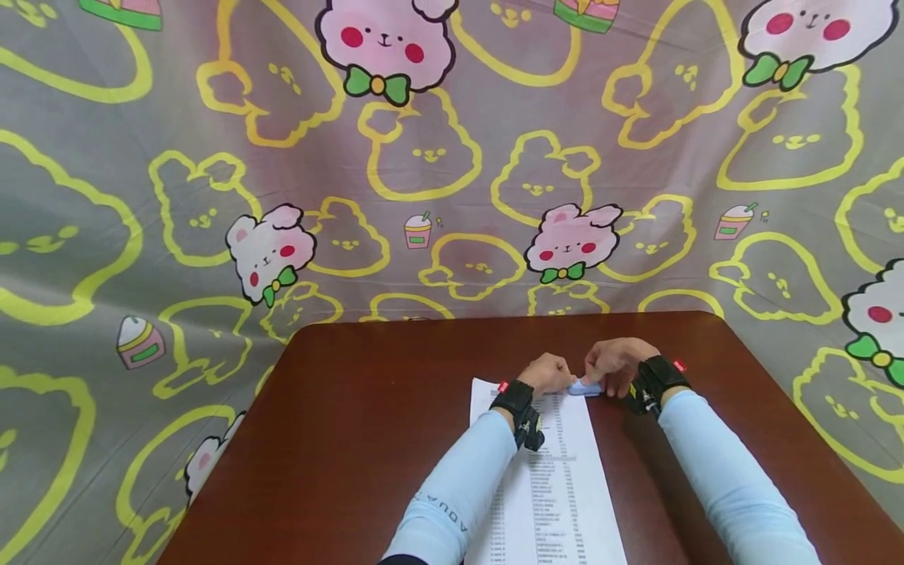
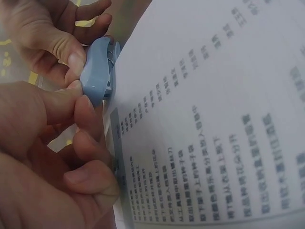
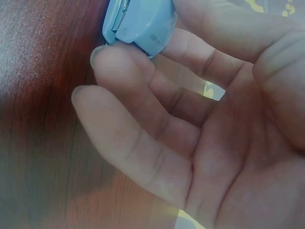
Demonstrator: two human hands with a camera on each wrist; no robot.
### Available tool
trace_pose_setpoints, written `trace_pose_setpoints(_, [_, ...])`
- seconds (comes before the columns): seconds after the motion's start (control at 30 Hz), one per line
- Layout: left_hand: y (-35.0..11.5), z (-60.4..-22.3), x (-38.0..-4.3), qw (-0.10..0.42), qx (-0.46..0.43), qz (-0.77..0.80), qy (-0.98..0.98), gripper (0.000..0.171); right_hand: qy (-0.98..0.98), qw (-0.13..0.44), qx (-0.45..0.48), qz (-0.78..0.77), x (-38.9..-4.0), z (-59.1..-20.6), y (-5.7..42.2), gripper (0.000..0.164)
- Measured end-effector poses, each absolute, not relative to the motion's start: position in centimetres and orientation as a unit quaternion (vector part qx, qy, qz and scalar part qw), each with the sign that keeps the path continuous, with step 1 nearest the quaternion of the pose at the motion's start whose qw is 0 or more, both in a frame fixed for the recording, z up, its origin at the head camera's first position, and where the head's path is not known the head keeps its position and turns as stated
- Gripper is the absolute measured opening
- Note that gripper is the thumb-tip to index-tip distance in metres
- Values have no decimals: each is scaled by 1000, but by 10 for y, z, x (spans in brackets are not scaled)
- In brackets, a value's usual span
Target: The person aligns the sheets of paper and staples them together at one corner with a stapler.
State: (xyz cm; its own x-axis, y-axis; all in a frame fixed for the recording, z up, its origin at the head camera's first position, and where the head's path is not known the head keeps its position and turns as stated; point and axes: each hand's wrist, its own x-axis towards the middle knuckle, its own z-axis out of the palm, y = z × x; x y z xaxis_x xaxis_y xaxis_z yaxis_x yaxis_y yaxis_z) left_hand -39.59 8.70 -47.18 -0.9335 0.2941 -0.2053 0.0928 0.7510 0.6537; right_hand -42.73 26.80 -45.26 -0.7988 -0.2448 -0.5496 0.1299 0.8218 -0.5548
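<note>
A small light-blue stapler (image 1: 585, 388) is held at the top right corner of a printed paper sheet (image 1: 544, 479). My right hand (image 1: 616, 362) pinches it between thumb and fingers; in the right wrist view, the other fingers of that hand are loosely bent beside the stapler (image 3: 145, 24). From the other side, my left hand (image 1: 547, 374) has its thumb and index fingertip on the stapler's near end, as the left wrist view shows. There the stapler (image 2: 97, 71) has its slotted side toward the paper (image 2: 214, 119). The remaining left fingers curl close to the paper's edge.
The sheet lies lengthwise on a dark reddish-brown table (image 1: 339, 439), its lower part running toward the person. Behind the table hangs a grey cloth (image 1: 480, 165) printed with yellow outlines and white rabbit heads. Both wrists carry black straps with cameras.
</note>
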Motion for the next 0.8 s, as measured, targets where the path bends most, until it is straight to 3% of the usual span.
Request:
trace_pose_setpoints(0.3, [86,-475,-395,133,121,343,922,23,906,322,-33,-272,-427,-453,264,22])
trace_pose_setpoints(0.8, [82,-479,-392,127,112,340,925,20,931,272,-27,-243,-415,-453,257,21])
